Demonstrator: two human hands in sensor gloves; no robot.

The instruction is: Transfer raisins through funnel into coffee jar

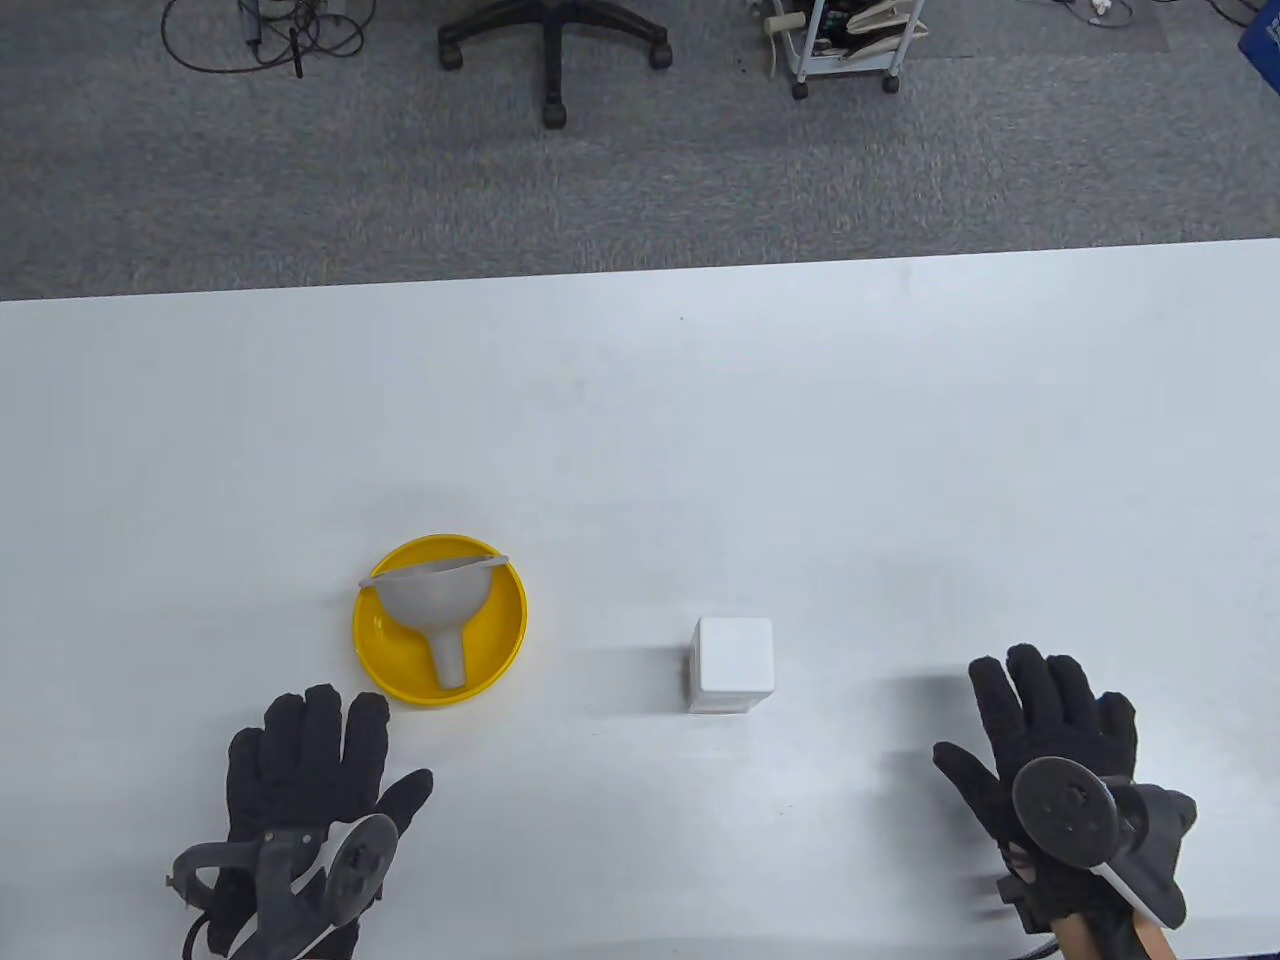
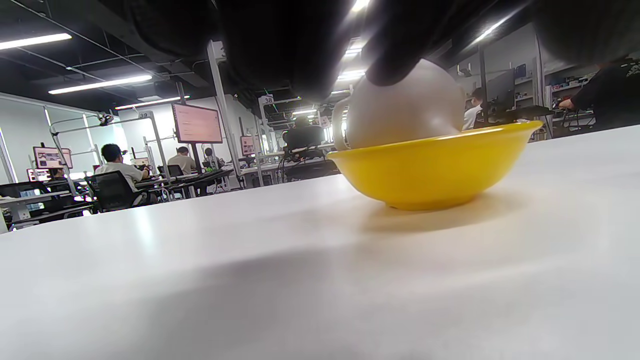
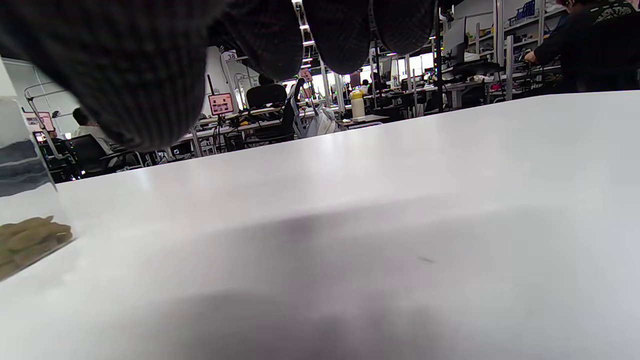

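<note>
A grey funnel lies on its side in a yellow bowl, spout toward me; both also show in the left wrist view, the funnel inside the bowl. A square jar with a white lid stands right of the bowl; the right wrist view shows its clear wall with raisins at the bottom. My left hand lies open and empty just below the bowl. My right hand is open and empty, right of the jar.
The white table's far edge runs across the middle of the table view. Beyond it are grey carpet, an office chair base and a wheeled cart.
</note>
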